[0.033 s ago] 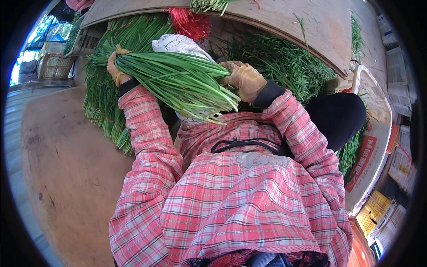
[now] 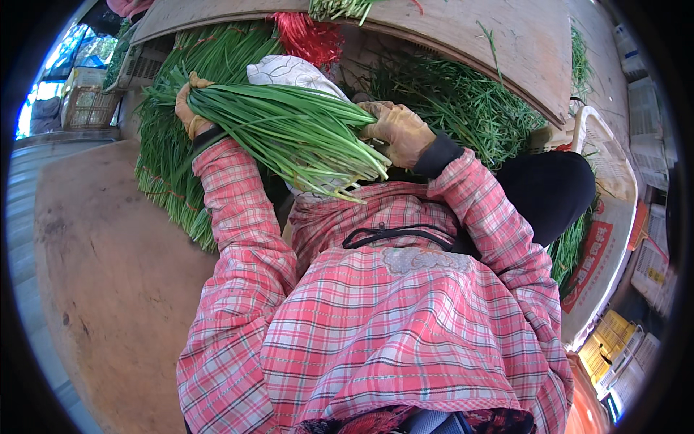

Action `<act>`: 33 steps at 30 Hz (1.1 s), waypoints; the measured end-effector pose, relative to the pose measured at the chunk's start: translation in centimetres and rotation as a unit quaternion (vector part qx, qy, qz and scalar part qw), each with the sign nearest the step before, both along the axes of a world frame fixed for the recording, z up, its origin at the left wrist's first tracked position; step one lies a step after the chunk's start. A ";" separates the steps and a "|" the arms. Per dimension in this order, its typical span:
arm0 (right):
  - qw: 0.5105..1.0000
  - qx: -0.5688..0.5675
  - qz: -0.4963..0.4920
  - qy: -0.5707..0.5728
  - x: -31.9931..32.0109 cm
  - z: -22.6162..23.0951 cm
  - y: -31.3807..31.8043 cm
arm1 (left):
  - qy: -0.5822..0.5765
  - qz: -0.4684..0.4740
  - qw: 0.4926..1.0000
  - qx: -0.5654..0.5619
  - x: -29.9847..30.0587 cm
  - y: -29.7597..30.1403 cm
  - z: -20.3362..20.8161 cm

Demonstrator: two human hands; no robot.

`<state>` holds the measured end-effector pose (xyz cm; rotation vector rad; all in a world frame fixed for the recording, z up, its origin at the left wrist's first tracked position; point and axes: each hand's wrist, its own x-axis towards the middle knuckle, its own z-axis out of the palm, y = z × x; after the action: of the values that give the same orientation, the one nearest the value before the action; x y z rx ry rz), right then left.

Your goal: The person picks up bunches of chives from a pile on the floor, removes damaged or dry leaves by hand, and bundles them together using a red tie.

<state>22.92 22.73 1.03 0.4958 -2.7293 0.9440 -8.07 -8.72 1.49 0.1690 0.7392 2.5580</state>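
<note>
A loose bunch of garlic chives (image 2: 289, 130) lies slantwise across my lap, its pale stem ends toward the lower right. My left hand (image 2: 191, 108), in a tan glove, is closed round the leafy end. At the stem end my right hand (image 2: 399, 134), gloved the same way, has its fingers curled against the stems; its fingertips are partly hidden. Under the bunch shows a white cloth (image 2: 295, 72) with dark lines. Beside my left arm rises a big stack of tied chive bunches (image 2: 163, 170) with red ties.
Red tie strings (image 2: 307, 37) hang at the front board (image 2: 499, 43). Loose greens (image 2: 448, 101) are heaped beyond my right hand. A brown board (image 2: 116, 275) lies to the left. On the right stand a white basket (image 2: 603, 148) and a yellow crate (image 2: 609, 340).
</note>
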 end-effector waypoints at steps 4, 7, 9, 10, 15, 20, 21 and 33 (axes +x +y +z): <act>0.995 0.079 -0.050 0.033 1.6 0.9 0.6 | -0.027 0.021 0.998 -0.058 -0.4 -0.1 0.1; 0.989 0.030 -0.142 -0.015 5.8 -1.1 5.1 | -0.065 0.079 0.987 -0.128 -2.5 -2.4 -0.6; 0.932 0.173 -0.237 -0.213 8.4 -3.1 9.1 | -0.065 0.137 0.973 -0.173 -1.4 0.3 0.5; 0.849 0.269 -0.287 -0.352 9.0 -3.9 10.3 | -0.063 0.170 0.963 -0.199 -0.6 0.8 1.1; 0.917 0.174 -0.259 -0.247 9.5 0.2 10.5 | -0.046 0.228 0.946 -0.228 0.2 0.9 1.4; 0.890 -0.405 -0.127 -0.166 3.7 0.1 2.8 | -0.091 0.168 0.964 -0.185 -1.0 0.4 1.2; 0.842 -0.510 -0.108 -0.139 2.5 -0.2 0.9 | -0.050 0.122 0.970 -0.202 -0.2 1.6 1.7; 0.949 0.175 -0.246 -0.091 9.5 -0.5 9.6 | -0.063 0.219 0.919 -0.323 1.2 1.1 0.8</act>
<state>32.43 32.30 0.55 -0.2384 -2.9755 0.3959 -6.82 -7.67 2.26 -0.4160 1.6676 2.5142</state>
